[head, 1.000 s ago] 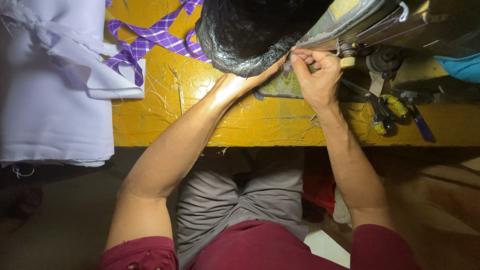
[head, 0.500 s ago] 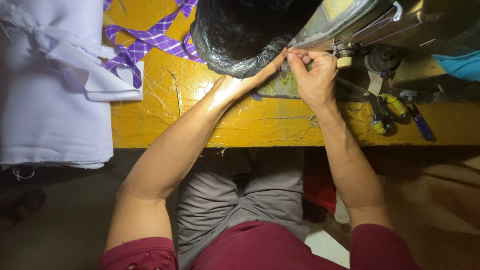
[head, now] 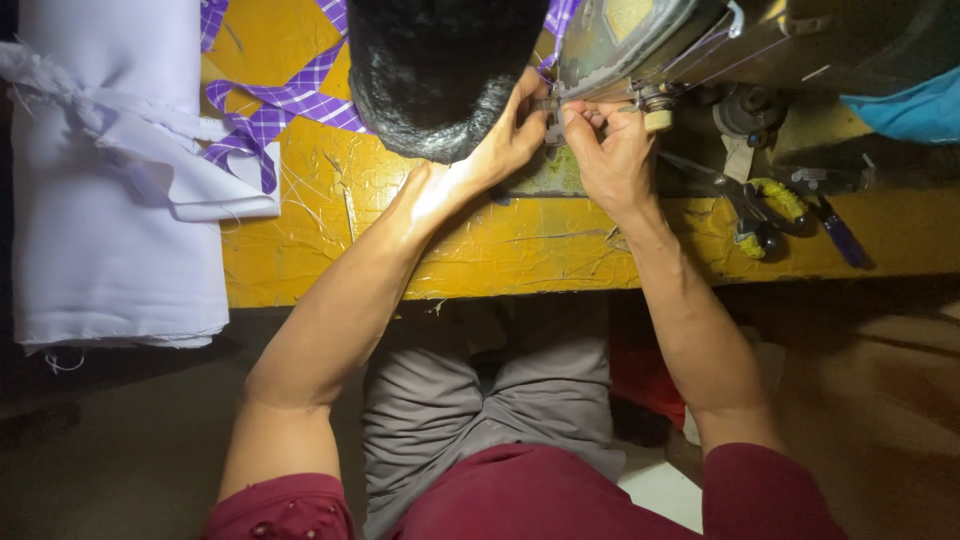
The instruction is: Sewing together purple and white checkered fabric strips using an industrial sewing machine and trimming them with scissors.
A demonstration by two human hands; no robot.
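I see my left hand and right hand meeting under the sewing machine, fingertips pinched together on purple checked fabric at the needle, beside black fabric.

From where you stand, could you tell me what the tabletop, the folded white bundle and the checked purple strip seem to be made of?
The tabletop looks like wood under glossy yellow paint: it shines and shows cracks and scratches. The folded white bundle appears to be smooth woven cloth, matte, with frayed threads at its edges. The checked purple strip seems to be thin woven fabric, limp and curling. Both hands, left hand and right hand, work at the sewing machine.
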